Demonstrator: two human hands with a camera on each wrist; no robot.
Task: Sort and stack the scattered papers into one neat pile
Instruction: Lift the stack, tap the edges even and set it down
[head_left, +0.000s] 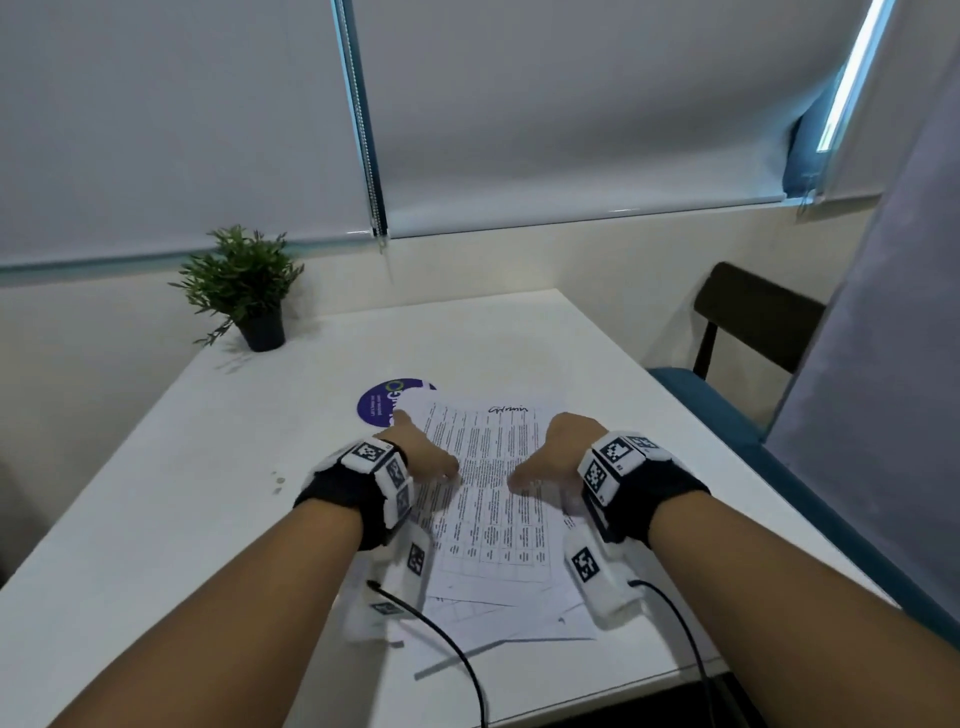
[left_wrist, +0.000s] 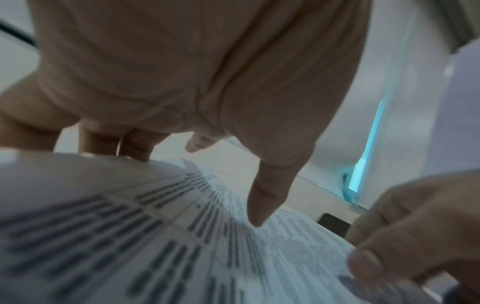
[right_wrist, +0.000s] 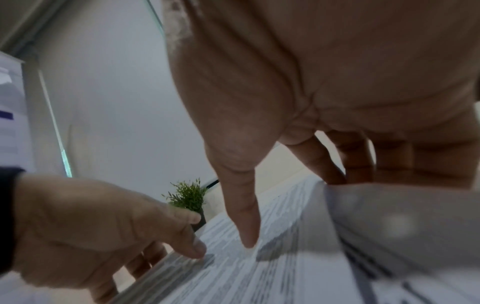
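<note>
A stack of printed papers (head_left: 488, 499) with table-like text lies in front of me on the white table (head_left: 208, 467). My left hand (head_left: 423, 454) holds its left edge and my right hand (head_left: 550, 452) holds its right edge. In the left wrist view the left hand (left_wrist: 207, 82) has its thumb on the top sheet (left_wrist: 130, 236) and its fingers reaching past the edge. The right wrist view shows the right hand (right_wrist: 311, 82) the same way on the papers (right_wrist: 285, 267). More sheets (head_left: 493, 613) stick out askew at the near end.
A small potted plant (head_left: 244, 291) stands at the table's far left corner. A round purple disc (head_left: 379, 402) lies partly under the papers' far end. A dark chair (head_left: 753, 312) and a teal bench (head_left: 727, 415) are to the right. Cables trail from both wrists.
</note>
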